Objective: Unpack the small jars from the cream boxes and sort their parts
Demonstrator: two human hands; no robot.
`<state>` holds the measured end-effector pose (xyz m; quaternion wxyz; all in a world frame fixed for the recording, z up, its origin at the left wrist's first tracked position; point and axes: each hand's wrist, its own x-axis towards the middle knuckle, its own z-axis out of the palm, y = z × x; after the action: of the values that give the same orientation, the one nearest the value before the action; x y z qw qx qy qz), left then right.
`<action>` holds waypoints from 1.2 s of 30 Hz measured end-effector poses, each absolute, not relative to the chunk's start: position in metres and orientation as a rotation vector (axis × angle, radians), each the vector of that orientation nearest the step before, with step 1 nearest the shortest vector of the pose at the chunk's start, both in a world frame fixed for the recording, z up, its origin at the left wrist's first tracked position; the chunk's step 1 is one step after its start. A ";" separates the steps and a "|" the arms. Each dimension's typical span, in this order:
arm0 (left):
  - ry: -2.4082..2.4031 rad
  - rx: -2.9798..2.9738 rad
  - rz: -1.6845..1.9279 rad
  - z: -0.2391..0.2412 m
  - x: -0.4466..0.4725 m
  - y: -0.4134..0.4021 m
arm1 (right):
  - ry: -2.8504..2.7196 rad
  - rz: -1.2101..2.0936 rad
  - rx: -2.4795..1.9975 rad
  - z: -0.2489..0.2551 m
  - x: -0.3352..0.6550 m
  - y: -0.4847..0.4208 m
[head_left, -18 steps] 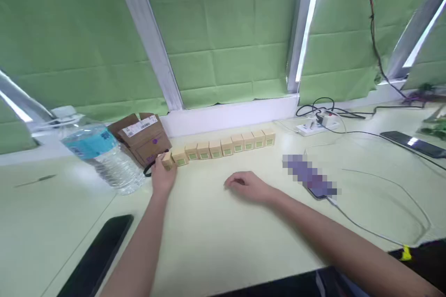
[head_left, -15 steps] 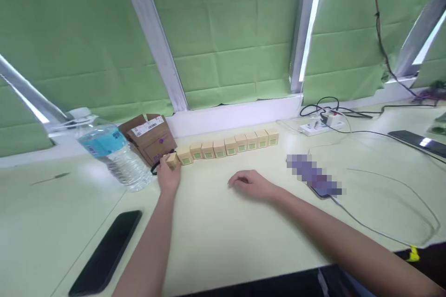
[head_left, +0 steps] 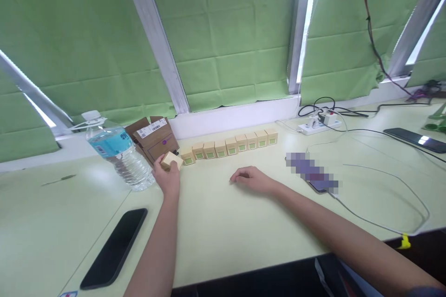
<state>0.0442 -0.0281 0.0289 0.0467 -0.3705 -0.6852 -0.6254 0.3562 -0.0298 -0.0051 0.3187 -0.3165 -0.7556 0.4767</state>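
My left hand (head_left: 168, 177) grips a small tan box (head_left: 173, 159) between thumb and fingers, at the left end of a row of matching boxes. Several of these small boxes (head_left: 220, 149) stand side by side along the back of the table, each with a green label on its front. Resting on the tabletop in front of the row, my right hand (head_left: 252, 179) has loosely curved fingers, a gap beside the thumb, and nothing visible in it. Behind my left hand sits an opened brown cardboard box (head_left: 158, 141).
A large water bottle (head_left: 120, 153) leans left of the carton. A black phone (head_left: 114, 248) lies near my left forearm. Right of my right hand is a blurred-out phone (head_left: 313, 174) on a white cable. Farther back are a power strip (head_left: 318, 126) and another dark phone (head_left: 416, 139).
My left hand has drawn the small box slightly toward me and turned it, so more of its face shows. My right hand stays in place. The view has shifted a little.
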 end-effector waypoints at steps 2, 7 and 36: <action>-1.988 -1.246 -1.981 0.031 0.061 -0.027 | -1.967 1.302 -0.827 -0.003 0.355 -0.026; -1.913 -1.833 -2.124 0.033 0.119 -0.031 | -1.800 1.424 -0.852 -0.002 0.348 -0.015; -2.027 -2.651 -2.270 0.019 0.184 -0.056 | -1.671 1.078 -0.918 0.007 0.356 -0.031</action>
<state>0.1839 -0.0563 0.0189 -0.4324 -0.5922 -0.4528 -0.5072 0.3556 -0.0312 0.0069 0.4581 -0.3725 -0.6781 0.4376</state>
